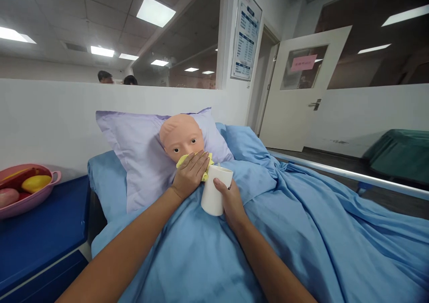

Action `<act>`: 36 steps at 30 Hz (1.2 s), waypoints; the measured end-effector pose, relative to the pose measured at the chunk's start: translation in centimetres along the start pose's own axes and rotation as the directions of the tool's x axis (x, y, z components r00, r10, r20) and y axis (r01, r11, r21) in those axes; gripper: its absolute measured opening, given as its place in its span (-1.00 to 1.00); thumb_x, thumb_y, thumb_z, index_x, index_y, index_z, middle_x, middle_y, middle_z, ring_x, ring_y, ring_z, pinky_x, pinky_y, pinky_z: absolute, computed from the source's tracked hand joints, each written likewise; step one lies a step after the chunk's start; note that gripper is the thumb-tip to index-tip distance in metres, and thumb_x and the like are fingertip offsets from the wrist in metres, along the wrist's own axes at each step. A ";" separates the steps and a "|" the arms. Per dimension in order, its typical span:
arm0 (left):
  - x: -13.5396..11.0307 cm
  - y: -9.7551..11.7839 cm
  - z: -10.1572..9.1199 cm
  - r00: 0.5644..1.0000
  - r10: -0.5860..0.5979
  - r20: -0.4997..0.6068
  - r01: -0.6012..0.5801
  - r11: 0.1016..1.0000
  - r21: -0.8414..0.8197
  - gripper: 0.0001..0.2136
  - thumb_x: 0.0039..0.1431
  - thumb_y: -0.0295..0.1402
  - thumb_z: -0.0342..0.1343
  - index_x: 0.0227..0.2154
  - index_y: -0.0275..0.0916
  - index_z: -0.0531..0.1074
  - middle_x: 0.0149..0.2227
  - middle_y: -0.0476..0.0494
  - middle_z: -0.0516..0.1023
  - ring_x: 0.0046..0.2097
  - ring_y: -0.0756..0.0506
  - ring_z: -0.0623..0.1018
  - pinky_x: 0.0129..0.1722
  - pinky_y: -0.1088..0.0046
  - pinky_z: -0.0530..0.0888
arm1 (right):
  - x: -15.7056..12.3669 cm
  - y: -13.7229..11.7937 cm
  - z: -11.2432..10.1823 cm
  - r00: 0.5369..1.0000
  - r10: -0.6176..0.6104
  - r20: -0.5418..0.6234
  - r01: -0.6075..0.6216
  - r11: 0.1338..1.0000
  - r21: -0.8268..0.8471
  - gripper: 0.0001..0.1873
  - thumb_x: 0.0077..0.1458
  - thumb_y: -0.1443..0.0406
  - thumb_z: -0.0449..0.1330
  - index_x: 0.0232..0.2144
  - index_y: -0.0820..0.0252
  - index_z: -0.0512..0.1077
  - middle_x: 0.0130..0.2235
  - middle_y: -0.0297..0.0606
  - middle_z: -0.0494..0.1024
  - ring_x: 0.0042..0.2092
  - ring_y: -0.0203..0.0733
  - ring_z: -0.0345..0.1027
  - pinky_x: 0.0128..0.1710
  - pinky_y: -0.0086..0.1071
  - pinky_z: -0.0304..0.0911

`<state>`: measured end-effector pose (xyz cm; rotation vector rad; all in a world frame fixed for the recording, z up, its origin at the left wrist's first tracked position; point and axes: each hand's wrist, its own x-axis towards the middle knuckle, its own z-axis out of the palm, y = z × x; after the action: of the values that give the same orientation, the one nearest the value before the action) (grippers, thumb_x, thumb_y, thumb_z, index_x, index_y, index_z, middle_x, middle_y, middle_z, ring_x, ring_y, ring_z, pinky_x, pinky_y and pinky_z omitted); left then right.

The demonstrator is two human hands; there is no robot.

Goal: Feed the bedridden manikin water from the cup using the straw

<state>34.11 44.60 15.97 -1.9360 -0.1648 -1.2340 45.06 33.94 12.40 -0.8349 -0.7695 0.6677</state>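
Observation:
A care manikin's head [181, 135] lies on a lilac pillow [140, 160] in a bed, under a blue sheet [268, 231]. My left hand [191, 174] presses a yellow cloth [205, 171] against the manikin's mouth, fingers laid flat over it. My right hand [229, 200] is wrapped round a white cup [214, 191], held upright just below the manikin's chin and touching the cloth.
A blue bedside cabinet [40, 236] stands at the left with a pink bowl [31, 200] of fruit on it. A metal bed rail [351, 175] runs along the right side. A white door [301, 88] is behind. Two people's heads [115, 77] show over the partition.

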 end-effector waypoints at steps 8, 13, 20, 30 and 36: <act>-3.8 -0.1 -1.8 0.999 0.033 0.044 -0.023 0.980 -0.197 -0.73 0.35 -0.53 0.00 0.03 -0.31 0.48 0.05 -0.16 0.62 0.17 -0.14 0.54 0.17 0.21 0.51 | -0.5 -0.7 -0.5 0.995 0.082 0.052 -0.080 0.996 -0.036 -0.35 -0.12 0.01 0.46 -0.01 0.15 0.47 -0.17 -0.20 0.63 -0.27 -0.10 0.49 -0.31 -0.28 0.40; -4.0 -0.1 -3.6 0.996 -0.056 0.072 0.079 0.920 -0.384 -0.67 0.33 -0.57 -0.06 0.08 -0.28 0.44 0.06 -0.26 0.61 0.25 -0.15 0.45 0.20 0.14 0.50 | -0.7 -1.1 -0.5 0.995 0.087 0.041 -0.084 0.994 -0.068 -0.31 -0.14 -0.01 0.46 0.01 0.15 0.47 -0.16 -0.17 0.64 -0.23 -0.03 0.52 -0.27 -0.22 0.44; 2.1 -0.8 -2.7 0.998 -0.058 -0.040 0.044 0.958 -0.284 -0.69 0.33 -0.55 -0.03 0.08 -0.29 0.42 0.13 -0.28 0.56 0.31 -0.21 0.39 0.24 0.08 0.44 | -0.1 0.1 -0.4 0.998 -0.026 0.057 0.027 1.000 -0.006 -0.38 -0.06 0.10 0.43 0.06 0.12 0.47 0.00 -0.17 0.62 -0.04 0.03 0.49 -0.06 -0.18 0.37; -2.8 0.0 -1.3 0.999 0.035 0.025 -0.030 0.986 -0.162 -0.74 0.34 -0.52 0.04 0.03 -0.31 0.47 0.05 -0.18 0.62 0.15 -0.14 0.56 0.20 0.23 0.46 | -0.5 -0.9 -0.6 0.996 0.085 0.040 -0.083 0.995 -0.047 -0.36 -0.10 0.04 0.46 0.01 0.12 0.47 -0.10 -0.21 0.63 -0.20 -0.07 0.50 -0.27 -0.29 0.40; -3.8 0.0 -3.4 0.996 -0.056 0.071 0.075 0.950 -0.303 -0.81 0.32 -0.51 0.05 -0.10 -0.27 0.51 -0.10 -0.18 0.67 0.01 -0.16 0.62 0.05 0.18 0.55 | -0.9 -1.6 -0.3 0.994 0.104 0.024 -0.103 0.993 -0.056 -0.37 -0.16 0.00 0.47 -0.06 0.13 0.50 -0.22 -0.24 0.64 -0.29 -0.07 0.51 -0.31 -0.26 0.42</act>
<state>29.75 43.40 13.58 -2.2528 -0.0728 -1.3047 45.13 32.34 13.28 -0.9222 -0.7759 0.7541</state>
